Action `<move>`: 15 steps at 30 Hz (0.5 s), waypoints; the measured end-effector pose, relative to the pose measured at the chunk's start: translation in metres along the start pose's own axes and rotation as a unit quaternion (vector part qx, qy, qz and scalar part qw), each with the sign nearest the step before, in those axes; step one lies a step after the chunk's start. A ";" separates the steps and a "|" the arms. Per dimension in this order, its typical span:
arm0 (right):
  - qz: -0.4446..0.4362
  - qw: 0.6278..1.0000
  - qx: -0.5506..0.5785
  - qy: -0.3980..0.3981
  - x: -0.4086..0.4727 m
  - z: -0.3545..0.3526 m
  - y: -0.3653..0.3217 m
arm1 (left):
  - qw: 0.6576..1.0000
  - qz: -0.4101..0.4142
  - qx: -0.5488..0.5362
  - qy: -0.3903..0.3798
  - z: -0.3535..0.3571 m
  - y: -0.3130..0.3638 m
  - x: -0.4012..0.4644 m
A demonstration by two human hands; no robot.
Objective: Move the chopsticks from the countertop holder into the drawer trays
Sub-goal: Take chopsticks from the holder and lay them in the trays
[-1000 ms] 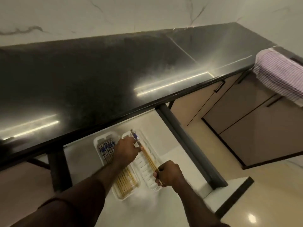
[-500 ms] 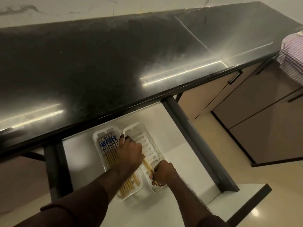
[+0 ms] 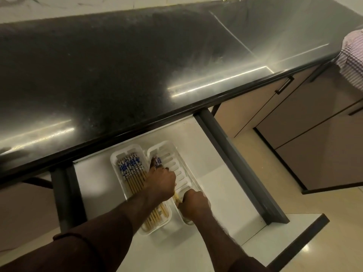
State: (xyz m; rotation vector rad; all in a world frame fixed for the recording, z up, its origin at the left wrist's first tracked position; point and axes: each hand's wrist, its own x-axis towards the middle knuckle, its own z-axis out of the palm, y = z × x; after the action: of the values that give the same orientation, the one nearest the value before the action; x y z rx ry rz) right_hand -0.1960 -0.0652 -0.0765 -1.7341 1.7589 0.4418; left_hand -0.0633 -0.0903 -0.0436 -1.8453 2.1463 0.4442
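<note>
Head view looks down into an open white drawer point(image 3: 225, 173) under a glossy black speckled stone countertop point(image 3: 137, 65). 2 white slotted plastic trays sit side by side in the drawer. In the left tray point(image 3: 115, 160), a bundle of bamboo chopsticks point(image 3: 131, 171) with blue-and-white patterned tops lies lengthwise. Over the right tray point(image 3: 172, 154), both hands hold a chopstick pair point(image 3: 157, 160): the left hand point(image 3: 162, 183) curls around its patterned upper part, and the right hand point(image 3: 194, 203) is fisted around its bare tan lower end. Right of the drawer are matte beige cabinet doors point(image 3: 314, 134) and a checked cloth point(image 3: 351, 61).
</note>
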 end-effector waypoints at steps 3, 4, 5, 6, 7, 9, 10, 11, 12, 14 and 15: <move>-0.010 1.000 -0.001 0.021 -0.004 0.001 -0.001 | 1.000 0.003 0.009 -0.010 0.000 0.001 0.000; -0.011 1.000 0.001 0.027 -0.005 0.002 -0.001 | 1.000 0.004 0.012 -0.009 0.001 0.002 0.000; -0.014 0.999 0.003 0.033 -0.006 0.002 -0.002 | 1.000 0.006 0.015 -0.008 0.001 0.001 0.001; -0.016 0.999 0.004 0.036 -0.006 0.002 -0.002 | 1.000 0.009 0.020 -0.007 0.002 0.001 0.001; -0.019 0.999 0.004 0.039 -0.007 0.003 -0.002 | 1.000 0.012 0.025 -0.007 0.003 0.000 0.002; -0.023 0.999 0.003 0.043 -0.008 0.004 -0.002 | 0.999 0.014 0.033 -0.005 0.005 0.001 0.003; -0.023 0.999 0.004 0.046 -0.008 0.005 -0.001 | 0.999 0.014 0.039 -0.003 0.005 0.001 0.003; -0.024 0.998 0.003 0.053 -0.008 0.006 -0.002 | 0.999 0.014 0.043 0.000 0.005 0.001 0.003; -0.020 0.998 0.007 0.056 -0.008 0.006 -0.002 | 0.999 0.012 0.042 0.003 0.006 0.001 0.003; -0.012 0.998 0.019 0.059 -0.009 0.007 -0.003 | 0.999 0.010 0.031 0.006 0.007 0.000 0.003; -0.009 0.998 0.024 0.063 -0.009 0.007 -0.003 | 1.000 0.010 0.028 0.006 0.007 0.000 0.003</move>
State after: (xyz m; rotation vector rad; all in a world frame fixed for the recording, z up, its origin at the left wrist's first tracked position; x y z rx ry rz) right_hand -0.1917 -0.0542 -0.0759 -1.7750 1.8247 0.2854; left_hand -0.0639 -0.0897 -0.0512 -1.8024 2.1633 0.3748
